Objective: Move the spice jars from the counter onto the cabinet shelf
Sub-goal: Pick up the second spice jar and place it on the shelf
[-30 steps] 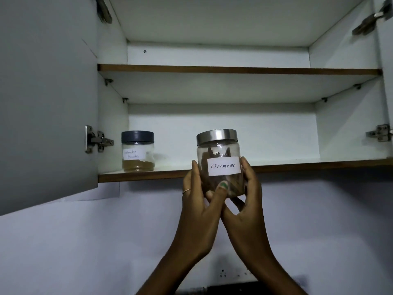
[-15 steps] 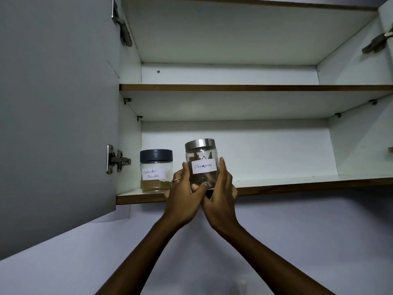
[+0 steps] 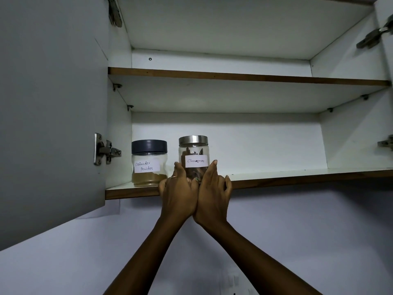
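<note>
A clear cinnamon jar (image 3: 194, 154) with a silver lid and a white label stands on the lower cabinet shelf (image 3: 287, 176). My left hand (image 3: 178, 193) holds its left side and my right hand (image 3: 213, 193) holds its right side, and the two hands touch below it. The jar's bottom is hidden behind my fingers. Just to its left stands a coriander powder jar (image 3: 149, 163) with a dark lid and brown powder inside, close to the shelf's left wall.
The grey cabinet door (image 3: 51, 103) hangs open at the left, its hinge (image 3: 105, 150) beside the coriander jar. An upper shelf (image 3: 244, 76) runs above. The lower shelf stretches bare to the right of the jars. A pale wall lies below.
Both hands carried the cinnamon jar up and forward from in front of the shelf edge onto the lower shelf, to the right of the coriander jar.
</note>
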{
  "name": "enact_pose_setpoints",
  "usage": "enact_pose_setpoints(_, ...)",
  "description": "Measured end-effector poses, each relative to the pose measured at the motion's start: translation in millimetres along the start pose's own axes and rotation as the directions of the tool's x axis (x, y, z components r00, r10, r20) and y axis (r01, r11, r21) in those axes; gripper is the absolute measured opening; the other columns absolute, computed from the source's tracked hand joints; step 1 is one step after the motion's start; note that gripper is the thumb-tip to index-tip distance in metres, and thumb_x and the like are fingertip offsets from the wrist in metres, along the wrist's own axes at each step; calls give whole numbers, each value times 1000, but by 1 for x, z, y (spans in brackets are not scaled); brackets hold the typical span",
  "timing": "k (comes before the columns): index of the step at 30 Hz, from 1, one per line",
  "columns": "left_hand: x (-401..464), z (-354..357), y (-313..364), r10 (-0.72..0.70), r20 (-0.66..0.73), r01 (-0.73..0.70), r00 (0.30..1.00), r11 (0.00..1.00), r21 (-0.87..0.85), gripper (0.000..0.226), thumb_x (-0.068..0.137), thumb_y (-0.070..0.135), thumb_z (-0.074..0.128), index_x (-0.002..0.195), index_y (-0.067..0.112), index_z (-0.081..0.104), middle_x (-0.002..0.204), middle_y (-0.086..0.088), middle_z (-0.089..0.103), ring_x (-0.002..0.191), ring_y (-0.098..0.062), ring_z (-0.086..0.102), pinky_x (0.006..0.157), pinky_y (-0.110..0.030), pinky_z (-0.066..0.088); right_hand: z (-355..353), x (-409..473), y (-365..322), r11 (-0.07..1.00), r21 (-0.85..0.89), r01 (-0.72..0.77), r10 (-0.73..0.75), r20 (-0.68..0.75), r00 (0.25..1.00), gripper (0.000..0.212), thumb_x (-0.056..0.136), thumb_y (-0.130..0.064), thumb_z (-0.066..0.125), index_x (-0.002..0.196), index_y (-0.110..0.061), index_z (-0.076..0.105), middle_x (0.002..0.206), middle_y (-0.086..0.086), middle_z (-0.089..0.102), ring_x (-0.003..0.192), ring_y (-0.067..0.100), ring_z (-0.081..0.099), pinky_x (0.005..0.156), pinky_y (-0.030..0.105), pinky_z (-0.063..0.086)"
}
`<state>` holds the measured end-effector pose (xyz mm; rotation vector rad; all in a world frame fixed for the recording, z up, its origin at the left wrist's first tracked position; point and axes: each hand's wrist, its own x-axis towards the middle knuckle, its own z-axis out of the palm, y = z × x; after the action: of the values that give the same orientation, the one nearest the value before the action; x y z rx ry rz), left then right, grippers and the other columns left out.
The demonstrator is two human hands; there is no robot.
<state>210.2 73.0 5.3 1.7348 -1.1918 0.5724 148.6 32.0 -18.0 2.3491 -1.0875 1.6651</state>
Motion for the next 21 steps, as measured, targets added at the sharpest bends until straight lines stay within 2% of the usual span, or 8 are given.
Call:
enact_pose_setpoints(4,-5,6,-2,9,-44,-9,999,1000,-2,65,100,30,32,150,5,-2,122,-7,61,133,-21,39,116,-34,0,-5,-3,2,999,4,46,-46,24,999,92,92,-53,39,146,-5,-19,159,5,2,144,19,12,118,36,-7)
enact_pose_setpoints(7,-16,6,-4,82,-95,-88,992,994,-61,68,97,33,30,150,4,0,146,-10,43,143,-21,24,117,-33,-5,-9,-8,7,992,34,124,-125,44,991,93,92,-52,39,145,-4,-20,159,7,0,146,19,6,118,37,-10)
enact_pose_setpoints(9,-32,7,-3,148,-150,-163,977,983,-88,73,88,35,28,150,5,3,154,-12,29,145,-22,19,118,-35,-1,-12,-16,14,981,44,190,-192,42,980,87,94,-47,39,146,-6,-16,159,8,-3,147,19,-1,117,36,-11)
enact_pose_setpoints(11,-54,11,-4,208,-222,-239,953,962,-128,70,87,29,34,149,7,13,155,-11,27,144,-22,23,119,-39,10,-16,-29,23,965,60,256,-258,31,966,75,96,-38,38,149,-10,-6,159,8,-4,147,18,-4,118,34,-9)
enact_pose_setpoints(14,-94,24,-2,289,-261,-349,921,909,-226,60,86,14,44,145,13,32,150,-4,38,137,-17,36,114,-44,29,-28,-59,42,939,133,316,-321,14,947,59,94,-24,43,148,-12,20,157,8,18,146,20,13,118,38,8)
enact_pose_setpoints(16,-118,35,3,321,-235,-378,917,888,-262,58,84,7,47,140,11,40,145,-4,44,133,-17,42,110,-43,35,-39,-83,59,932,165,323,-328,8,945,54,88,-16,49,141,-12,36,149,8,36,139,20,28,111,37,19)
enact_pose_setpoints(18,-143,49,10,336,-169,-373,927,880,-294,57,83,4,50,139,9,41,143,-6,47,130,-20,45,108,-40,37,-50,-107,80,939,131,317,-325,45,945,53,82,-12,50,135,-11,44,140,7,45,131,22,37,103,37,23)
enact_pose_setpoints(21,-176,74,24,355,-66,-356,933,872,-338,61,84,2,59,140,11,38,142,-6,47,129,-22,46,107,-38,38,-69,-138,116,954,50,295,-299,109,948,55,76,-8,55,131,-10,47,135,7,48,124,24,42,96,38,28)
